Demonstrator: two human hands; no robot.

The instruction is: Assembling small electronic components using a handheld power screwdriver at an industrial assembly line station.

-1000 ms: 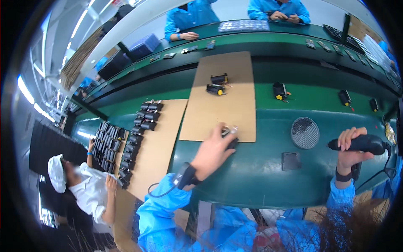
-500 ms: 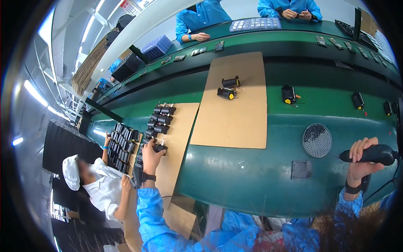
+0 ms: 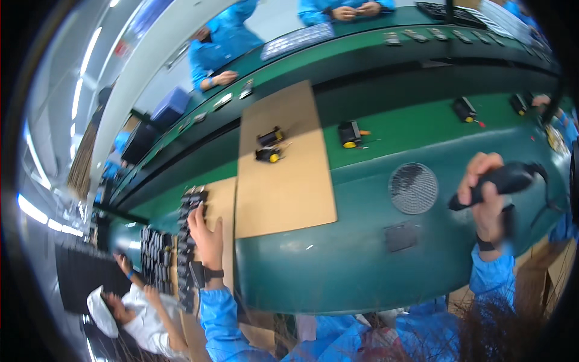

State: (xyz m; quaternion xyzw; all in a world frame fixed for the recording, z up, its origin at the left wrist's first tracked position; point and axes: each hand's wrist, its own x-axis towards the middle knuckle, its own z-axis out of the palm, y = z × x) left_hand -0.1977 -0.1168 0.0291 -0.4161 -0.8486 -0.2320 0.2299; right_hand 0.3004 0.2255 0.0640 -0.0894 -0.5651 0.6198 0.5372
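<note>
Black parts [image 3: 184, 247] line the cardboard [image 3: 225, 196] at left, and the left hand [image 3: 208, 244], pinching one moments ago, now spreads its fingers by them: that piece looks released! The right hand [image 3: 487, 210] grips a black power tool [image 3: 512, 178].

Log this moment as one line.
left hand: open, at row of black parts | right hand: gripping black handheld tool | central cardboard sheet: two black components

Our left hand [image 3: 207, 241] splays, thumb [image 3: 218, 229] apart from its fingers [image 3: 197, 223]; our right hand [image 3: 487, 212] curls, wrist [image 3: 487, 234] below its fingers.
</note>
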